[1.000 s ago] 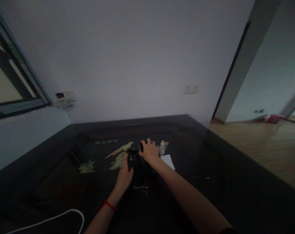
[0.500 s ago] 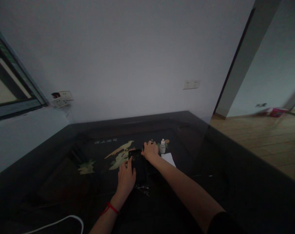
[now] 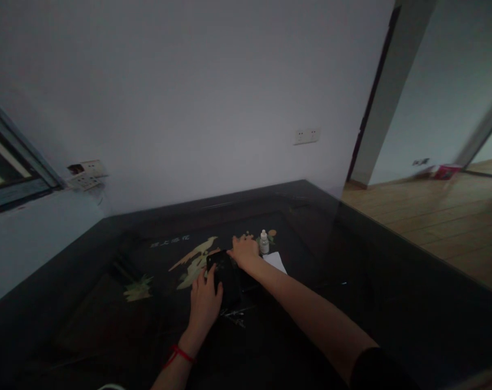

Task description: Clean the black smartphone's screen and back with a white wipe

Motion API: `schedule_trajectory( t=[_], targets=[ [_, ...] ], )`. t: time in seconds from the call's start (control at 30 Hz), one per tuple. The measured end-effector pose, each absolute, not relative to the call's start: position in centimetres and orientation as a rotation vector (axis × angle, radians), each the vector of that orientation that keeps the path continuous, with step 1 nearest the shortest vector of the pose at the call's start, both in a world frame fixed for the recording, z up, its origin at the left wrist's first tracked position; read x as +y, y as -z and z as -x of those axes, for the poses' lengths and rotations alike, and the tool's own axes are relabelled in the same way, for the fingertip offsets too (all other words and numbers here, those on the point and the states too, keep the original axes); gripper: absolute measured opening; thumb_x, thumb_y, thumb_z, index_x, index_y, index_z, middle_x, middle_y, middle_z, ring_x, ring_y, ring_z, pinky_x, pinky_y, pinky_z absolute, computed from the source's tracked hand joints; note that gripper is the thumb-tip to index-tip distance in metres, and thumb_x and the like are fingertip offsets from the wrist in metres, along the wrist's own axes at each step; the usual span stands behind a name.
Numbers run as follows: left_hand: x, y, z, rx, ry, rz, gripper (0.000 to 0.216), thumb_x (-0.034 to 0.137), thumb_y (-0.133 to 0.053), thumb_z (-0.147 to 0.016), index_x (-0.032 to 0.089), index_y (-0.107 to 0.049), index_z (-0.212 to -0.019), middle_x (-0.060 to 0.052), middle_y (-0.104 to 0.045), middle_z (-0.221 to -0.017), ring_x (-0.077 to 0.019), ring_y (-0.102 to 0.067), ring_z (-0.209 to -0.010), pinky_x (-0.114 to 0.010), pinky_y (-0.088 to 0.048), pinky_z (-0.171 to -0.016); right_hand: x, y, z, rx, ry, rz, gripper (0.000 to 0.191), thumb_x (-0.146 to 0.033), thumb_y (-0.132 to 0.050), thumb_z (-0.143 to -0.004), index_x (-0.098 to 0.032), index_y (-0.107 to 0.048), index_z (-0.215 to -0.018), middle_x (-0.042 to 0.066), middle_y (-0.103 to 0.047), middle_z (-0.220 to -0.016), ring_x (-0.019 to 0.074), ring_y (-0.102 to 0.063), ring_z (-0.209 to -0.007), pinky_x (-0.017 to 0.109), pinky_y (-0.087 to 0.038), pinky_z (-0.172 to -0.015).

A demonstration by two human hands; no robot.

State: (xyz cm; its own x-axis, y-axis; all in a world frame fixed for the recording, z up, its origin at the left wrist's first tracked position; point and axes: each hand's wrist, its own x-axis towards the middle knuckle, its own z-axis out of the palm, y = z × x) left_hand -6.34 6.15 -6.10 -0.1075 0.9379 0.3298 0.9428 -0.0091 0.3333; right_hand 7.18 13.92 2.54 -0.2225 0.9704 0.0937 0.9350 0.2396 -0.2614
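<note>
A black phone-like slab lies on the dark table. My left hand, with a red string at its wrist, rests against the slab's left edge, fingers extended along it. Over the slab's far end, my right hand lies with fingers stretched flat; I cannot make out whether anything is under it. A small white dropper bottle stands just right of my right hand, and a white paper square lies beside my right forearm.
The table top bears a pale bird-and-leaf picture with lettering. Small shiny bits lie near the slab's near end. A wall with sockets stands behind; a wooden floor opens to the right.
My right hand, curled over a small dark object a second ago, now lies flatter at the slab's far end. My left hand slid slightly nearer. The view swung, and the white cable is nearly out of frame.
</note>
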Motion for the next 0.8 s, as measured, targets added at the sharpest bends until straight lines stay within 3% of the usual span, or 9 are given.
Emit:
schedule_trajectory(
  t=[0.23,0.37,0.43,0.6,0.7,0.8],
  targets=[
    [5.9,3.9,5.8,-2.141,0.838,2.089,0.046,0.028,-0.040,-0.087,0.014,-0.048,-0.131,-0.020,-0.041,-0.141,-0.0351,-0.041,-0.125,-0.054,-0.038,-0.097,13.7,-6.9,-15.9,-2.147,-0.181,1.582,0.030,-0.034,-0.054,-0.092,-0.018,-0.055,-0.117,0.008,-0.058,-0.118,0.0203,-0.060,-0.100,0.042,-0.051,-0.085],
    [7.2,1.1,2.5,-1.977,0.862,2.311,0.043,0.028,-0.042,-0.088,0.020,-0.049,-0.129,-0.009,-0.055,-0.130,-0.0230,-0.046,-0.123,-0.040,-0.036,-0.104,15.3,-6.4,-19.3,-2.091,-0.266,1.701,0.030,-0.035,-0.055,-0.092,-0.017,-0.056,-0.116,0.008,-0.059,-0.115,0.0195,-0.061,-0.096,0.040,-0.052,-0.082],
    [8.7,0.1,-0.1,-1.939,0.851,2.371,0.043,0.030,-0.047,-0.087,0.019,-0.050,-0.128,-0.008,-0.057,-0.128,-0.0215,-0.047,-0.121,-0.036,-0.036,-0.103,15.8,-5.6,-19.1,-2.117,-0.325,1.717,0.031,-0.035,-0.055,-0.092,-0.016,-0.056,-0.116,0.008,-0.059,-0.114,0.0194,-0.061,-0.096,0.040,-0.053,-0.081],
    [13.0,-0.2,-5.3,-2.041,0.774,2.320,0.043,0.041,-0.055,-0.082,0.015,-0.059,-0.117,-0.015,-0.062,-0.120,-0.0320,-0.050,-0.113,-0.045,-0.039,-0.089,16.5,-4.3,-17.7,-2.164,-0.374,1.739,0.031,-0.035,-0.056,-0.091,-0.017,-0.056,-0.117,0.008,-0.058,-0.117,0.0204,-0.060,-0.099,0.041,-0.052,-0.084],
    [14.6,0.0,-6.2,-2.100,0.692,2.341,0.032,0.042,-0.056,-0.082,0.017,-0.067,-0.100,-0.013,-0.069,-0.100,-0.0311,-0.056,-0.103,-0.043,-0.038,-0.084,16.9,-4.4,-18.1,-2.232,-0.400,1.690,0.030,-0.034,-0.056,-0.091,-0.017,-0.056,-0.116,0.008,-0.058,-0.118,0.0204,-0.060,-0.100,0.041,-0.052,-0.084],
    [15.4,-0.1,-6.1,-2.146,0.629,2.379,0.030,0.043,-0.055,-0.082,0.020,-0.069,-0.096,-0.009,-0.071,-0.092,-0.0279,-0.060,-0.098,-0.038,-0.037,-0.081,17.2,-4.6,-18.8,-2.309,-0.419,1.626,0.030,-0.034,-0.056,-0.092,-0.017,-0.056,-0.116,0.008,-0.059,-0.117,0.0198,-0.060,-0.098,0.040,-0.052,-0.083]
  ],
)
